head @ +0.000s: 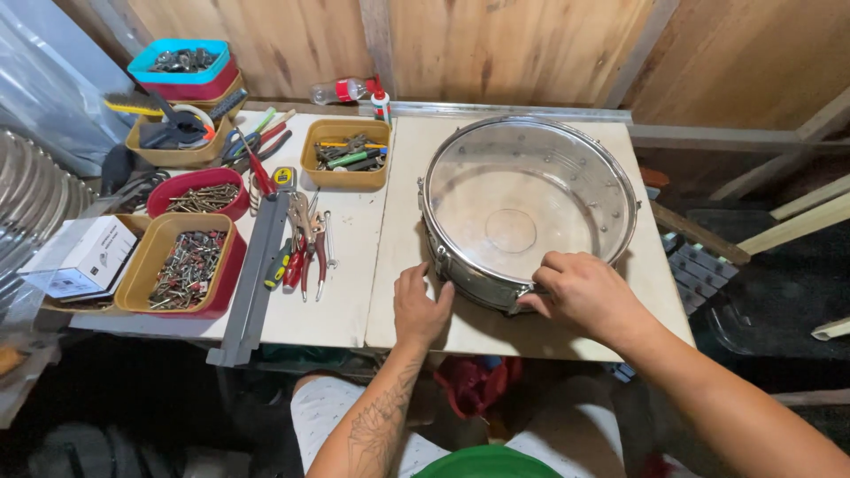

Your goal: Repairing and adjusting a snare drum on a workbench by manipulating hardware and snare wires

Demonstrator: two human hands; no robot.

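On the right half of the pale wooden bench [381, 265], seen from your head camera, a shiny metal drum shell [528, 208] lies flat with its clear head facing up, close to the near edge. Your left hand [420, 305] rests on the bench with its fingers loosely curled, the fingertips touching the shell's near-left side; it holds nothing. Your right hand [583, 292] sits over the near rim, fingers bent down onto the hoop [531, 133], and it covers the fitting underneath, so you cannot tell whether it pinches anything small there. The hand also hides the near-right part of the rim.

To the left, a white rectangular box [88, 257] with dark printing lies partly in a tan tray, its print too small to make out. Beside it a tan tray inside a red one [181, 265] holds a heap of screws, and a red oval bowl [199, 195] holds more. A long grey metal bar [257, 274] runs along the bench's middle, with red-handled pliers [301, 252] just beside it. Another tan tray [347, 155] at the back holds mixed tools. A clear bottle with a red label [341, 89] lies against the wooden wall, and a small white glue bottle with a red cap [382, 104] stands near it. At top left, a blue tub [180, 60] is stacked on a red one, its contents hard to read. The left edge is cut off by plastic sheeting.
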